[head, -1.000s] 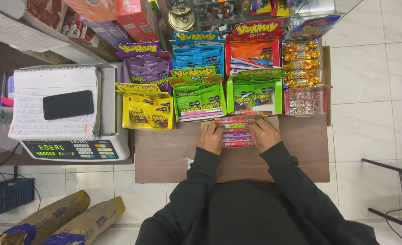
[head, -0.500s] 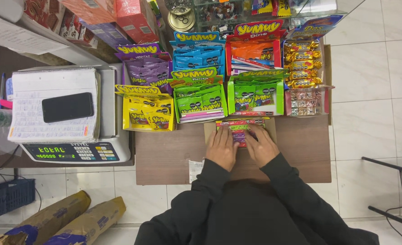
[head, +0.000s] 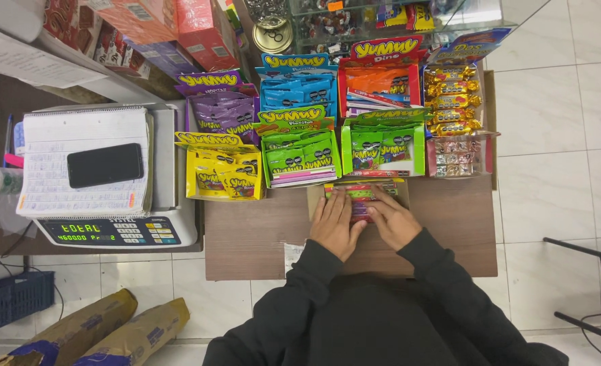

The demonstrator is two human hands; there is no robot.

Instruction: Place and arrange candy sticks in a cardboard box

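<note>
Both hands, left [head: 334,222] and right [head: 393,220], lie flat, fingers together, pressing one small cardboard tray of colourful candy strips [head: 359,192] on the brown surface [head: 246,230]. Five candy display boxes stand behind: yellow [head: 220,166], two green, purple, blue. One phone [head: 104,165] far left.

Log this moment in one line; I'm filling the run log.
left hand: on candy box | right hand: on candy box | wooden counter

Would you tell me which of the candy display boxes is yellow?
The yellow box, front row, far left beside the scale. Its neighbours are green; those behind are purple, blue and orange.
</note>
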